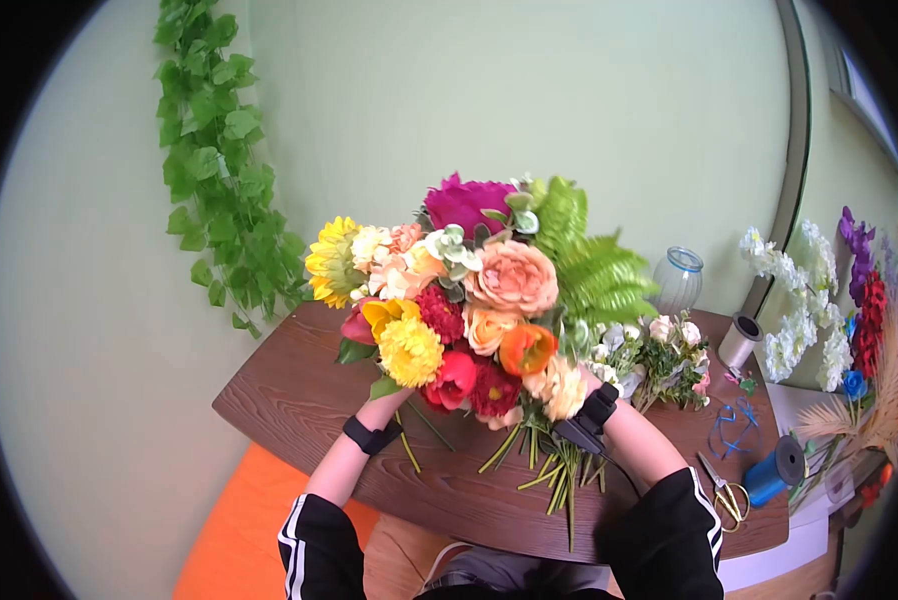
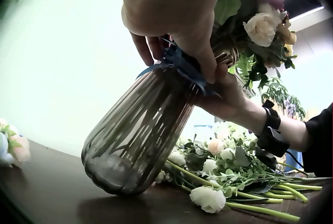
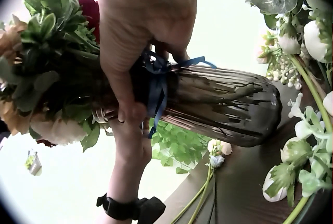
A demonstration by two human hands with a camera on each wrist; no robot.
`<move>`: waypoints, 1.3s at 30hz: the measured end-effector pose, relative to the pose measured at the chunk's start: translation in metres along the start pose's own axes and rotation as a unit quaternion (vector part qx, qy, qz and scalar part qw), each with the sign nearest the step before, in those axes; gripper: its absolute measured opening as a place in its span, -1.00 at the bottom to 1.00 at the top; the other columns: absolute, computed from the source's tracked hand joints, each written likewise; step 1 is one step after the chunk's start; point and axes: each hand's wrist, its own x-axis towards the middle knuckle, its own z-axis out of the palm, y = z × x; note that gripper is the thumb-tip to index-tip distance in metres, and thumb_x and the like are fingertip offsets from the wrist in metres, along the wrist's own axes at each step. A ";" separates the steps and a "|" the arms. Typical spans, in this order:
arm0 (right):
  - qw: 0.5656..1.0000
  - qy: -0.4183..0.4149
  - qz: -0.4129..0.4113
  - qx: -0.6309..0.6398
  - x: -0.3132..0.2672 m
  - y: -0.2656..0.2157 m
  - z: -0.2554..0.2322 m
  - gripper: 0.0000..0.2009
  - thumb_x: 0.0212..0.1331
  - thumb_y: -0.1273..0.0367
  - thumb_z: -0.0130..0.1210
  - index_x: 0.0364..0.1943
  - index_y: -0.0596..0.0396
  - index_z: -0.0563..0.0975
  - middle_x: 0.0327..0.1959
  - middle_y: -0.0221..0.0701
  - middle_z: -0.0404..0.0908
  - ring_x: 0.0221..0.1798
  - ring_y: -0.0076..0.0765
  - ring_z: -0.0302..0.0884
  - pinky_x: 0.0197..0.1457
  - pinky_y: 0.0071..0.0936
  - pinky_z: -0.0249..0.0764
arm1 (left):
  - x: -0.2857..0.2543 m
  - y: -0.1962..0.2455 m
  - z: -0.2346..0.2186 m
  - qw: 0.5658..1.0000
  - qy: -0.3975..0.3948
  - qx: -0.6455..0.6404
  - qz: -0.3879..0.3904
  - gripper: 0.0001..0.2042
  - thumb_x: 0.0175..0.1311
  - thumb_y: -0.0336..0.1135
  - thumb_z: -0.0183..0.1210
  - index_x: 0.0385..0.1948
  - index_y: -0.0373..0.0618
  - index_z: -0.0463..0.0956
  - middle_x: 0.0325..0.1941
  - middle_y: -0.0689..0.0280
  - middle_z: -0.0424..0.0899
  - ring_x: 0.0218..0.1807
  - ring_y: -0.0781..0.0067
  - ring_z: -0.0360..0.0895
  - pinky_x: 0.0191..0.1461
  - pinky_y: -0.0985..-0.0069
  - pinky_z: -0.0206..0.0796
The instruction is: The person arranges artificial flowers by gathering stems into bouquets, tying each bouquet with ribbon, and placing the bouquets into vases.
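Observation:
A ribbed, smoky glass vase (image 2: 138, 130) leans over the dark table, its base low near the tabletop. A blue ribbon (image 2: 179, 66) is tied around its neck. My left hand (image 2: 174, 13) grips the neck from one side, fingers and thumb curled about it at the ribbon. From the other side my right hand (image 3: 148, 23) holds the neck too, its thumb wrapped over the glass. Stems show through the vase wall. Above spreads a full bouquet (image 1: 512, 280) of roses, tulips, yellow blooms and fern, which hides both hands in the head view.
White rose sprays (image 1: 674, 355) lie on the table (image 1: 419, 500) to the right, with cut green stems (image 1: 559, 485) along the front. A glass jar (image 1: 678, 278), a silver spool (image 1: 740, 344), a blue ribbon spool (image 1: 772, 472) and scissors (image 1: 727, 497) stand or lie at right.

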 end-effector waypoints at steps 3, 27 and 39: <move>0.999 0.009 0.041 0.008 0.019 0.009 -0.007 -0.55 -0.11 0.36 0.12 -0.06 0.13 0.33 -0.11 -0.41 0.41 -0.08 -0.51 0.31 0.01 -0.55 0.22 | 0.012 -0.006 0.005 1.000 0.003 0.005 0.015 -0.51 -0.08 -0.16 0.13 -0.05 -0.11 0.29 0.02 0.19 0.34 0.07 0.28 0.27 0.07 0.42 0.13; 0.975 -0.064 0.050 0.207 0.053 -0.031 -0.042 -0.54 -0.17 0.52 0.13 -0.07 0.16 0.29 -0.02 -0.32 0.32 0.05 -0.36 0.26 0.06 -0.45 0.26 | 0.138 -0.052 0.020 0.949 0.260 -0.130 -0.121 -0.25 -0.48 -0.34 0.36 -0.18 -0.37 0.05 -0.17 0.06 0.35 -0.12 0.33 0.36 -0.08 0.51 0.26; 0.986 -0.007 -0.068 0.149 -0.054 -0.084 -0.117 -0.81 -0.08 0.54 0.02 -0.29 0.23 0.43 -0.40 -0.35 0.54 -0.29 -0.49 0.48 -0.20 -0.58 0.37 | 0.194 -0.069 0.044 0.961 0.219 -0.139 -0.097 -0.31 -0.38 -0.42 0.34 -0.15 -0.33 0.06 -0.17 0.14 0.38 -0.15 0.38 0.38 -0.07 0.50 0.26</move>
